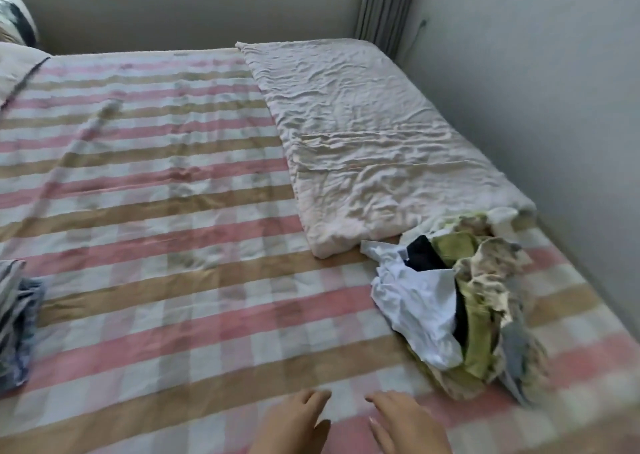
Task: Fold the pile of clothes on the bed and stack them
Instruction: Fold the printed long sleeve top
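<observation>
The pile of clothes [460,308] lies in a loose, unfolded heap on the bed, ahead of the right hand [405,422] and off to its right, well apart from both hands. A crumpled white piece [412,311] is on the side of the heap nearest the hands. Something black [422,254] and a green piece [476,343] show behind it, and a pale patterned piece [491,273] lies on top.

The left hand [291,422] and the right hand are side by side, low over the checked sheet [173,211]. Their fingers are relaxed and slightly spread, pointing forward, and they hold nothing. I cannot tell whether they touch the sheet.

Beyond the heap, farther from the hands, lies a wrinkled pale blanket [363,142], folded into a long strip, its near end against the pile. Far out to the left of the left hand, some striped blue-grey clothes [15,318] sit at the edge of view. A pillow [17,69] lies far ahead on that same side, and a curtain [384,7] hangs in the far corner.
</observation>
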The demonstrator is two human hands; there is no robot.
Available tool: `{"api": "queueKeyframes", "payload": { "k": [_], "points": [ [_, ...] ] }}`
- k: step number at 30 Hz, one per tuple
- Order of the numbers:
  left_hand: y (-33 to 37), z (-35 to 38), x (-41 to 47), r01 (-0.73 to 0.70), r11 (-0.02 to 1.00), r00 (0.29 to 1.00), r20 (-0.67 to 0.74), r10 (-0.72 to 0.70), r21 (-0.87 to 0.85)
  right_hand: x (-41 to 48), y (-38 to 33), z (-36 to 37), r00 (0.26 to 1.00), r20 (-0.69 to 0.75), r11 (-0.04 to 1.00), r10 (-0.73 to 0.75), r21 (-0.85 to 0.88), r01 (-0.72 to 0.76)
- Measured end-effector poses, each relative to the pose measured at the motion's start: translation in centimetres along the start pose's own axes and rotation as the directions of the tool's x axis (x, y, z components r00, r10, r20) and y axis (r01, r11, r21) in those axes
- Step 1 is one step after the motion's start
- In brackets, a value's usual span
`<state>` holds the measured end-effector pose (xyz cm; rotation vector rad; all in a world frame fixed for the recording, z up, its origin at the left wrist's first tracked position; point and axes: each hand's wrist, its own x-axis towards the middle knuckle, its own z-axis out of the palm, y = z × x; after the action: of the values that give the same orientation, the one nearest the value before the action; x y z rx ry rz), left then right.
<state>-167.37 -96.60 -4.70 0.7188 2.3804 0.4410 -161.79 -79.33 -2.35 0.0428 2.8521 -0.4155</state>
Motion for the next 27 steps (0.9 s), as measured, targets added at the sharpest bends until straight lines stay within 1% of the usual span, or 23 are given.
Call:
{"api": "queueKeyframes", "payload": {
  "k": [2,3,4,6,7,8,10,12,14,15,17,18,19,20,21,22,23,24,25,27],
  "points": [
    [4.2,1.2,2.3,-0.021,1.000,1.000,-0.008,0.021,-0.016,-1.2,4.1,-1.0,0.997,0.046,0.993,0.059,0.102,-0.063],
    [6.1,1.7,3.4,-0.029,0.999,1.000,-0.009,0.028,-0.029,-1.7,6.5,-0.9,0.998,0.021,0.989,0.060,0.136,-0.062],
    [7.9,2.3,4.6,-0.035,0.999,0.999,-0.012,0.034,-0.034,-2.1,9.1,-0.3,0.997,-0.018,0.991,0.075,0.112,-0.073],
    [10.7,3.2,6.6,-0.057,0.998,0.998,-0.042,0.056,-0.029,-2.2,12.7,-0.3,0.991,0.027,0.982,0.135,0.127,-0.137],
    [12.2,3.7,7.7,-0.066,0.997,0.996,-0.064,0.064,-0.031,-2.3,14.4,-0.4,0.989,0.022,0.980,0.147,0.129,-0.149],
    [13.6,4.1,8.9,-0.074,0.996,0.993,-0.093,0.070,-0.045,-2.2,15.9,-0.6,0.984,0.002,0.971,0.178,0.165,-0.176],
    [16.0,4.9,11.6,-0.081,0.988,0.983,-0.174,0.058,-0.129,-1.8,18.5,-1.1,0.967,-0.080,0.943,0.241,0.257,-0.214],
    [17.4,5.6,14.4,-0.048,0.973,0.967,-0.254,-0.011,-0.226,-0.8,20.6,-1.2,0.939,-0.169,0.926,0.298,0.289,-0.242],
    [18.1,6.7,17.1,0.047,0.940,0.941,-0.301,-0.155,-0.337,0.5,22.3,-1.2,0.923,-0.210,0.913,0.323,0.324,-0.246],
    [18.1,7.1,18.4,0.112,0.914,0.926,-0.292,-0.238,-0.389,1.2,22.7,-1.0,0.924,-0.217,0.910,0.316,0.345,-0.230],
    [17.6,8.0,20.5,0.237,0.848,0.900,-0.221,-0.375,-0.475,2.5,23.1,-0.3,0.938,-0.218,0.925,0.271,0.330,-0.190],
    [17.3,8.3,21.2,0.262,0.812,0.895,-0.184,-0.407,-0.522,3.1,23.1,0.0,0.940,-0.224,0.937,0.258,0.294,-0.187],
    [17.0,8.6,21.8,0.258,0.787,0.895,-0.168,-0.413,-0.561,3.5,22.9,0.2,0.931,-0.255,0.947,0.262,0.252,-0.197],
    [16.7,8.8,22.1,0.238,0.781,0.896,-0.179,-0.405,-0.578,3.8,22.8,0.4,0.903,-0.312,0.944,0.296,0.239,-0.227],
    [16.5,9.0,22.2,0.215,0.797,0.894,-0.215,-0.393,-0.565,4.1,22.8,0.7,0.850,-0.389,0.927,0.356,0.264,-0.267],
    [16.5,9.2,22.3,0.190,0.827,0.885,-0.272,-0.377,-0.529,4.4,23.0,1.0,0.769,-0.464,0.892,0.440,0.326,-0.314],
    [16.6,9.3,22.2,0.154,0.862,0.871,-0.345,-0.350,-0.484,4.7,23.2,1.2,0.684,-0.506,0.844,0.526,0.414,-0.342],
    [17.0,9.3,22.2,0.098,0.895,0.853,-0.426,-0.301,-0.435,4.9,23.4,1.1,0.634,-0.495,0.791,0.593,0.505,-0.345],
    [17.6,9.2,22.1,0.023,0.924,0.832,-0.505,-0.230,-0.381,5.2,23.9,1.0,0.609,-0.440,0.720,0.660,0.603,-0.344],
    [19.0,8.5,22.4,-0.143,0.949,0.775,-0.628,-0.068,-0.280,5.3,24.8,1.1,0.609,-0.252,0.549,0.752,0.750,-0.369]
  ]
}}
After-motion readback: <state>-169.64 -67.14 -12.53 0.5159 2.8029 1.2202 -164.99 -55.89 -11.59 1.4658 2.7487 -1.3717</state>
